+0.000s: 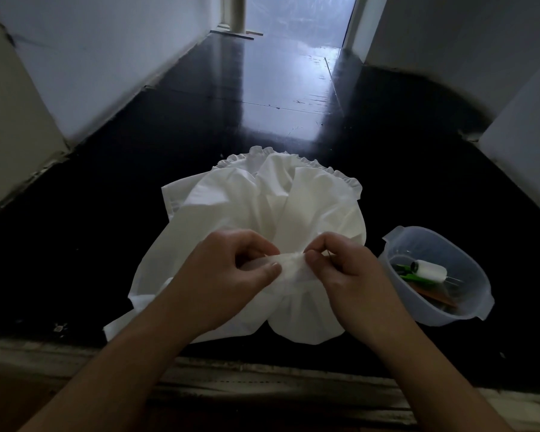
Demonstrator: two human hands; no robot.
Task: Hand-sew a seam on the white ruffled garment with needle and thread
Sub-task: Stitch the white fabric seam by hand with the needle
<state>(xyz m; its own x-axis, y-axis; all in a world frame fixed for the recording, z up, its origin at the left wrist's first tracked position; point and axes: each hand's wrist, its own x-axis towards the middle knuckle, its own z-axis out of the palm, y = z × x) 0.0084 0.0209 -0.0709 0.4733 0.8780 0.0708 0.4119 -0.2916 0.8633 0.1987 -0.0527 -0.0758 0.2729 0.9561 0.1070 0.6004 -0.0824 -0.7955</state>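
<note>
The white ruffled garment (pixel 262 207) lies bunched on the dark floor, its frilled edge at the far side. My left hand (pixel 228 275) pinches a raised fold of the cloth between thumb and fingers. Just to its right, my right hand (pixel 346 272) pinches the same fold, and a thin needle (pixel 328 253) shows beside its fingers. The thread is too fine to see.
A clear plastic bowl (pixel 477 310) stands to the right of the garment and holds a white thread spool (pixel 429 269), a green tool and other small items. White walls flank the glossy black floor (pixel 262 98). A worn step edge runs below my forearms.
</note>
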